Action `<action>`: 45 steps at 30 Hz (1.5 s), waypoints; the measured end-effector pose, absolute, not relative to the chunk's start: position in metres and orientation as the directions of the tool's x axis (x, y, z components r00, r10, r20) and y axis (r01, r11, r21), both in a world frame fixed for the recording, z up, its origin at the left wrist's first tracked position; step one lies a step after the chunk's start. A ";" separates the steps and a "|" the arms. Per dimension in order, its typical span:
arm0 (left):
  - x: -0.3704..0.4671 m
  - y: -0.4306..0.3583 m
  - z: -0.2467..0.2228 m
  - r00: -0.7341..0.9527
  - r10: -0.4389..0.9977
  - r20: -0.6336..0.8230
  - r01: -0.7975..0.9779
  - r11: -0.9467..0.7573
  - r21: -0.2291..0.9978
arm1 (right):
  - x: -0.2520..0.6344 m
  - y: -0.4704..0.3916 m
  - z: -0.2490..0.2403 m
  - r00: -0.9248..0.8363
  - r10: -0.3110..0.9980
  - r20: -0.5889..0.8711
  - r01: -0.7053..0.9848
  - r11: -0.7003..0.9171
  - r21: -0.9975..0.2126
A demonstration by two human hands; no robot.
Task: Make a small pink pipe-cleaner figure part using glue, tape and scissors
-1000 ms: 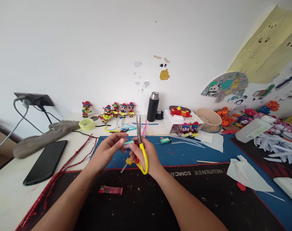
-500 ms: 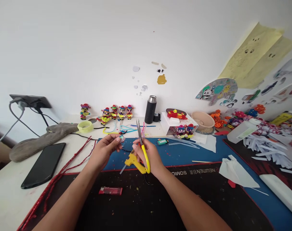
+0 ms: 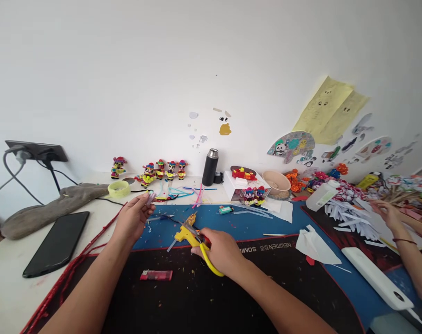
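My left hand (image 3: 134,217) is closed in a pinch on a small whitish strip (image 3: 150,198), mostly hidden by the fingers, above the back edge of the blue mat. In my right hand (image 3: 220,250) is a pair of scissors with a yellow handle (image 3: 211,263). Their blades point up and left, over a yellow glue gun (image 3: 185,234) that lies on the mat. A translucent glue stick pokes out of the gun's rear. Nearer to me a red lighter (image 3: 156,275) rests on the black mat (image 3: 183,306).
At left lie a phone (image 3: 56,243) and red twisted cords (image 3: 75,264). Small figurines (image 3: 148,175), a black flask (image 3: 210,168) and a white box (image 3: 228,185) stand along the wall. Another person's hand (image 3: 388,214) is over paper strips at right, near a white power bank (image 3: 378,278).
My right hand has lowered the scissors from upright to slanting left over the glue gun. My left hand has shifted left, away from them. The view has swung right, showing another person's arm.
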State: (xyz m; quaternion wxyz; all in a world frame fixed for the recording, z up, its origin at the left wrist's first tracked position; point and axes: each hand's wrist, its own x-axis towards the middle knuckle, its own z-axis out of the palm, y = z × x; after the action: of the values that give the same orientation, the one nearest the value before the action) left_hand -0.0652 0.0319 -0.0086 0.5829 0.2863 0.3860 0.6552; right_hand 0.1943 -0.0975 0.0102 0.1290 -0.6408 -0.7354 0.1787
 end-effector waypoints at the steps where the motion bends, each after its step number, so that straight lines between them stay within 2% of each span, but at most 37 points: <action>1: -0.066 0.033 -0.009 -0.162 0.982 -0.093 -0.554 -0.012 0.833 | 0.192 -0.099 0.008 -0.154 0.987 -0.046 0.904 0.122 -0.410; 8: -0.067 0.032 -0.010 -0.135 0.987 -0.086 -0.552 -0.003 0.834 | 0.182 -0.095 0.002 -0.157 0.982 -0.107 0.946 0.118 -0.301; 18: -0.066 0.030 -0.009 -0.129 0.985 -0.114 -0.516 0.032 0.856 | 0.210 -0.099 -0.002 -0.138 0.990 0.034 0.890 0.139 -0.434; 21: -0.065 0.028 -0.008 -0.126 0.985 -0.120 -0.509 0.040 0.860 | 0.229 -0.101 0.000 -0.124 0.991 0.050 0.897 0.134 -0.421; 30: -0.060 0.026 -0.010 -0.089 0.991 -0.102 -0.465 0.050 0.884 | 0.261 -0.108 0.002 -0.016 0.999 -0.032 0.918 0.002 -0.396; 37: -0.058 0.025 -0.012 -0.063 0.992 -0.113 -0.426 0.076 0.902 | 0.266 -0.102 0.003 -0.064 0.996 -0.059 0.957 0.045 -0.288; 45: -0.056 0.023 -0.011 -0.055 0.992 -0.115 -0.389 0.085 0.917 | 0.273 -0.097 -0.002 -0.064 0.997 -0.039 0.955 0.050 -0.292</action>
State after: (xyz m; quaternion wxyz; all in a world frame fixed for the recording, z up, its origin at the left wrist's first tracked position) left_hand -0.0559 0.0232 -0.0112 0.5940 0.3461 0.4354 0.5812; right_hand 0.2731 -0.0970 -0.0017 0.0871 -0.6784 -0.7194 0.1208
